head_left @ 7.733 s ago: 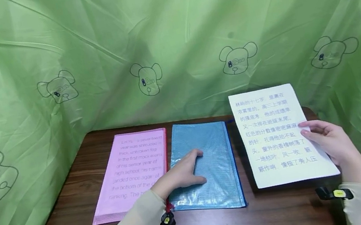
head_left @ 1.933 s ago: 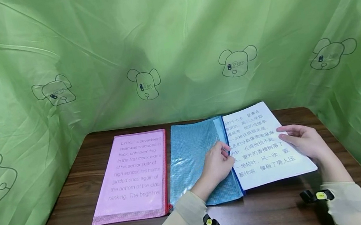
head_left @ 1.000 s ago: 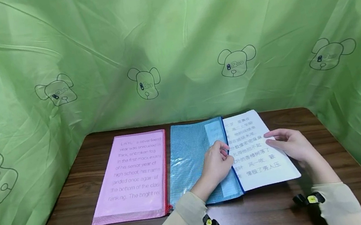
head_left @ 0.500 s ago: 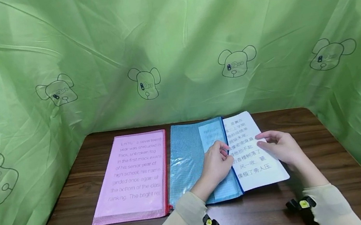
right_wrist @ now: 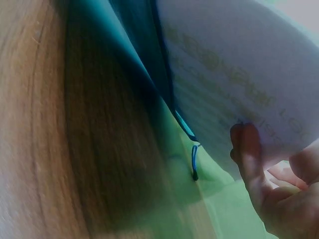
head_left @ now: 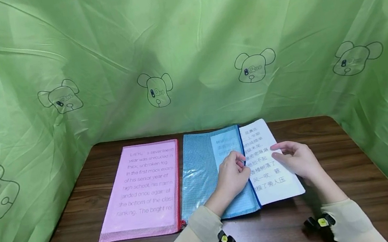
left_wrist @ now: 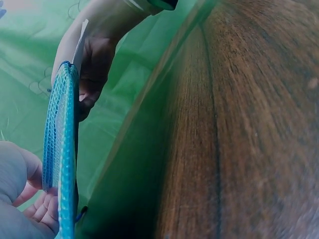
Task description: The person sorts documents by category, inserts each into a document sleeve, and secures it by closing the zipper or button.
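Note:
A blue mesh zip pouch (head_left: 196, 171) lies at mid-table, its dark blue zip edge facing right. At that edge my left hand (head_left: 231, 176) pinches the top layer, lifting it so that the pouch gapes in the left wrist view. White printed paper (head_left: 268, 172) sits partly inside; its left part shows through the mesh and the rest sticks out to the right. My right hand (head_left: 297, 159) pinches the paper's right edge between thumb and fingers. In the right wrist view, those fingers (right_wrist: 249, 149) lie against the paper's underside, and a blue zip pull (right_wrist: 195, 162) hangs at the pouch edge.
A pink zip pouch (head_left: 143, 188) with a red edge and a printed English page inside lies just left of the blue one. Dark brown wooden table (head_left: 258, 237) surrounds them. Green cloth (head_left: 182, 46) with bear drawings hangs behind and at both sides.
The paper, first held up right of the blue pouch, has slid leftward partly into it with my right hand. My left hand moved from the pouch's middle to its right edge and gripped it.

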`<state>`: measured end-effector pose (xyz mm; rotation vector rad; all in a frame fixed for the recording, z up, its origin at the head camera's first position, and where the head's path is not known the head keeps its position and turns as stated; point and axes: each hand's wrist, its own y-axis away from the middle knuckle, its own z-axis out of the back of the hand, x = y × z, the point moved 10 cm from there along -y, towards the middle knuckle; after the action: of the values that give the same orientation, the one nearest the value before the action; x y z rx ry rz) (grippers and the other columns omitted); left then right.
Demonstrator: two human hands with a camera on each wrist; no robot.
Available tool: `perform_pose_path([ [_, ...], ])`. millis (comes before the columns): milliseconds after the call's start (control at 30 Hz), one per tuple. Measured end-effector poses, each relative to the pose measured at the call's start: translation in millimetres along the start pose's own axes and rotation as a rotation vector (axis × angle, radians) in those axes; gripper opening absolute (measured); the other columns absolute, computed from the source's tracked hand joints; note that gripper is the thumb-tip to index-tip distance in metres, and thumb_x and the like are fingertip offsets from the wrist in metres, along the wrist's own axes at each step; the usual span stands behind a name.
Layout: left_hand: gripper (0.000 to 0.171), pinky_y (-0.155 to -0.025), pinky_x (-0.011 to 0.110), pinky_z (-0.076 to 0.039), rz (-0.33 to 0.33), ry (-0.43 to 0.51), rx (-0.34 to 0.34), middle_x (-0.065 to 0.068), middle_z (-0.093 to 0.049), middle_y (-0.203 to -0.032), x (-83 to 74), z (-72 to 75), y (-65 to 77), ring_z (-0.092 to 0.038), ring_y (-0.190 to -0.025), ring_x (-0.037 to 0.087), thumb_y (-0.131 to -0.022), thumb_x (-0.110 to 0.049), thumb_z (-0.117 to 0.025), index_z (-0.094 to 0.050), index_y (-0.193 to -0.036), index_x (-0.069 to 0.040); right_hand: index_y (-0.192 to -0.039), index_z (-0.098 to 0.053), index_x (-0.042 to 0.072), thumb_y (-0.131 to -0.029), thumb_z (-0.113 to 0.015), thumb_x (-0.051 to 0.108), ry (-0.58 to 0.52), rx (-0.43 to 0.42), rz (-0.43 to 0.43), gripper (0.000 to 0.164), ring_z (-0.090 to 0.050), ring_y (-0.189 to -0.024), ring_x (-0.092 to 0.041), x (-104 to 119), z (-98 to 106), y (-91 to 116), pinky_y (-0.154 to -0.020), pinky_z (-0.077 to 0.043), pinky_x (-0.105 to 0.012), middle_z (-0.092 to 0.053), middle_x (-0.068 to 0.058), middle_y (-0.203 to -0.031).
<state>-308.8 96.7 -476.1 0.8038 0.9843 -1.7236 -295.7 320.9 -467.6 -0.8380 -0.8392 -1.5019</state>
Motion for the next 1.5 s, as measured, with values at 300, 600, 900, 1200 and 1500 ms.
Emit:
perform_pose_path([
  [300, 0.025, -0.07, 0.023, -0.049, 0.007, 0.011, 0.008, -0.003, -0.062, -0.089, 0.4, -0.6, 1.0, -0.055, -0.074, 0.004, -0.087, 0.0, -0.073, -0.067, -0.107, -0.012, -0.134, -0.074, 0.005, -0.105, -0.074, 0.026, -0.002, -0.034, 0.016, 0.036, -0.074, -0.08, -0.022, 2.9, -16.3, 1.4, -0.063, -0.06, -0.033, -0.074, -0.021, -0.116],
  [600, 0.026, -0.071, 0.022, -0.05, -0.004, 0.003, -0.004, -0.003, -0.062, -0.088, -0.2, -1.3, 0.6, -0.055, -0.075, 0.004, -0.086, 0.001, -0.073, -0.067, -0.108, -0.012, -0.133, -0.076, 0.007, -0.105, -0.074, 0.023, -0.007, -0.07, 0.015, 0.032, -0.069, -0.076, -0.02, 3.7, -26.2, 2.9, -0.06, -0.055, -0.029, -0.077, -0.018, -0.11],
  [900, 0.026, -0.071, 0.023, -0.05, 0.023, -0.001, 0.001, -0.004, -0.062, -0.087, 0.3, 0.0, -0.7, -0.055, -0.076, 0.005, -0.086, 0.0, -0.074, -0.067, -0.107, -0.013, -0.134, -0.076, 0.005, -0.104, -0.076, 0.024, 0.007, -0.067, 0.017, 0.035, -0.07, -0.083, -0.017, 5.4, -15.0, 2.1, -0.067, -0.057, -0.029, -0.076, -0.02, -0.116],
  [1200, 0.026, -0.071, 0.024, -0.049, 0.045, -0.015, -0.028, -0.005, -0.062, -0.086, 3.6, 4.2, -1.9, -0.054, -0.075, 0.004, -0.085, -0.001, -0.075, -0.068, -0.107, -0.012, -0.131, -0.075, 0.001, -0.103, -0.076, 0.021, -0.045, -0.129, -0.001, 0.034, -0.076, -0.075, -0.017, 4.9, 0.9, 3.0, -0.06, -0.061, -0.032, -0.075, -0.024, -0.113],
  [1500, 0.026, -0.072, 0.024, -0.051, 0.023, 0.029, -0.022, -0.004, -0.063, -0.088, 1.9, 4.0, -2.1, -0.056, -0.075, 0.006, -0.086, 0.002, -0.074, -0.067, -0.108, -0.011, -0.126, -0.077, 0.004, -0.103, -0.076, 0.021, -0.015, -0.14, 0.041, 0.029, -0.074, -0.074, -0.018, 9.0, -20.1, 4.6, -0.059, -0.056, -0.03, -0.077, -0.021, -0.111],
])
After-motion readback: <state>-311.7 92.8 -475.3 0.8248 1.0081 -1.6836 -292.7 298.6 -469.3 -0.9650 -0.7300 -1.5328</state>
